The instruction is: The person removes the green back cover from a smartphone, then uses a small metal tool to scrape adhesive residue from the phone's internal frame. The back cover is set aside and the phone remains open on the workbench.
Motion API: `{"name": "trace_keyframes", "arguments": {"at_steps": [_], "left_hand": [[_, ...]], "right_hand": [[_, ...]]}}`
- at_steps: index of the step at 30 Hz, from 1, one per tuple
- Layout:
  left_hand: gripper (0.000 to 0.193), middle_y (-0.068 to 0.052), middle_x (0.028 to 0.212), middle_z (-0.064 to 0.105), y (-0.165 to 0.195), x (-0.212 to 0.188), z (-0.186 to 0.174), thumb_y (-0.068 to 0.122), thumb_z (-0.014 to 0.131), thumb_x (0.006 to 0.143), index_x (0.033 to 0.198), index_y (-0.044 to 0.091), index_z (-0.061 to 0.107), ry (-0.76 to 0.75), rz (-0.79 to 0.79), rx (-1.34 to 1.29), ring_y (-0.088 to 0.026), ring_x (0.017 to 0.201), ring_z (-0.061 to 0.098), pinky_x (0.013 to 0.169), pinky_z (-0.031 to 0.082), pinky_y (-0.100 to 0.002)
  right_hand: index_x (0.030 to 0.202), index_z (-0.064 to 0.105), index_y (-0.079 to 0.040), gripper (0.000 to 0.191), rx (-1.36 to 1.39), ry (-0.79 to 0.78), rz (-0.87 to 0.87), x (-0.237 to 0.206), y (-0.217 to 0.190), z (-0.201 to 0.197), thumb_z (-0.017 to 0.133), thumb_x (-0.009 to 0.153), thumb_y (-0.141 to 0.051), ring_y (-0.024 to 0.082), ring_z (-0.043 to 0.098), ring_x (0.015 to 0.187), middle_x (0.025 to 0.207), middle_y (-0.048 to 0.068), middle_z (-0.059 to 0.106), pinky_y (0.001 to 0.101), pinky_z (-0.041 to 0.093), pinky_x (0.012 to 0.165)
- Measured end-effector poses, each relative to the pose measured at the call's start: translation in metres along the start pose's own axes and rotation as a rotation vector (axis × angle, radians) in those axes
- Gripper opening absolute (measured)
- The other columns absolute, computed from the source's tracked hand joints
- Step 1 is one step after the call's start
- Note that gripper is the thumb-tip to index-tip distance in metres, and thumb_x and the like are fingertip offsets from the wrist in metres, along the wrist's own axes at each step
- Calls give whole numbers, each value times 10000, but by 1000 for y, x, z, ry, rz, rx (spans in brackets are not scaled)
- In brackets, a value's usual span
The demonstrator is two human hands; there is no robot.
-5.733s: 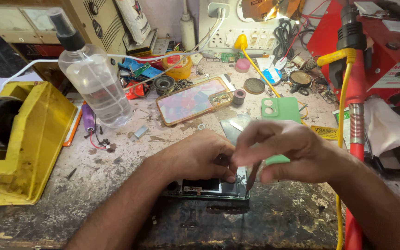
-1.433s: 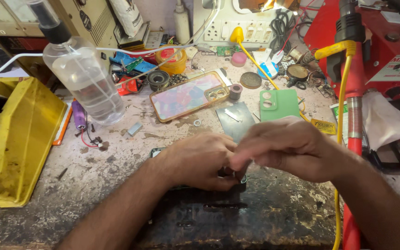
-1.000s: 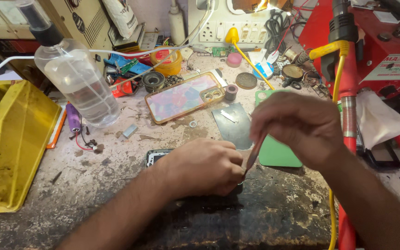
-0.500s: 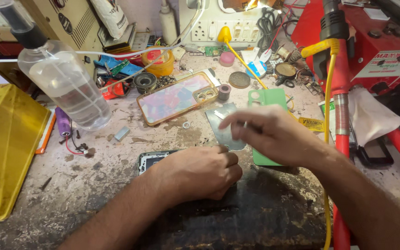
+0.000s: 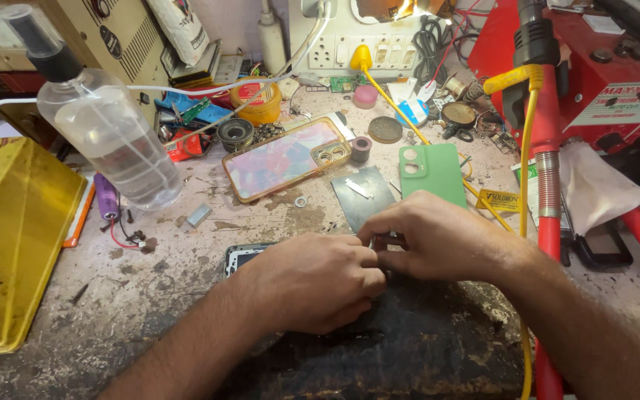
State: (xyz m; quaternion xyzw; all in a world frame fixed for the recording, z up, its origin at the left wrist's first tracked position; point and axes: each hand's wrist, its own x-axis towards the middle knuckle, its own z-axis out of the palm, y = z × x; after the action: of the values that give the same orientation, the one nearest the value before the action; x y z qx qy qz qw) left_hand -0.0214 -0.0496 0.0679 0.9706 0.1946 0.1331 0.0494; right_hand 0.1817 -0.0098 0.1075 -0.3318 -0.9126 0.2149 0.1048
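Both hands meet over a dark opened phone [image 5: 244, 255] lying on the worn table [image 5: 75, 296], just in front of the green phone cover [image 5: 432, 174], which serves here as the landmark. The left hand [image 5: 312, 281] lies curled on top of the phone and hides most of it; only one corner shows at its near-left side. Its grip is closed down on the phone body, pinning it. The right hand [image 5: 438, 237], directly in front of the green cover, has its fingertips [image 5: 379, 241] pinched narrow against the left hand's knuckles; whether anything small sits between them I cannot tell. The likely risk is a small part slipping from that pinch and vanishing among the grit and loose bits on the table, or the phone shifting if the left hand eases. Just left of the cover lies a dark metal plate [image 5: 363, 196], and further left a phone in a gold-rimmed patterned case [image 5: 283, 157]. Well to the left of the cover stands a clear spray bottle [image 5: 109, 130], seemingly partly filled with clear liquid; a knock from an elbow could tip it. Behind and left of the cover sits a small yellow tub [image 5: 257, 100], contents unclear.
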Motion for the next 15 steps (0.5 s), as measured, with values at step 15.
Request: {"name": "trace_keyframes", "arguments": {"at_steps": [15], "left_hand": [[141, -127, 784, 691, 10, 3, -11, 188, 644, 769, 763, 51, 677, -107, -159, -42, -339, 788, 700, 735, 566, -462]], "right_hand": [[964, 770, -110, 202, -56, -38, -56, 1, 6, 3, 767, 775, -180, 334, 736, 768, 803, 135, 764, 433, 560, 687]]}}
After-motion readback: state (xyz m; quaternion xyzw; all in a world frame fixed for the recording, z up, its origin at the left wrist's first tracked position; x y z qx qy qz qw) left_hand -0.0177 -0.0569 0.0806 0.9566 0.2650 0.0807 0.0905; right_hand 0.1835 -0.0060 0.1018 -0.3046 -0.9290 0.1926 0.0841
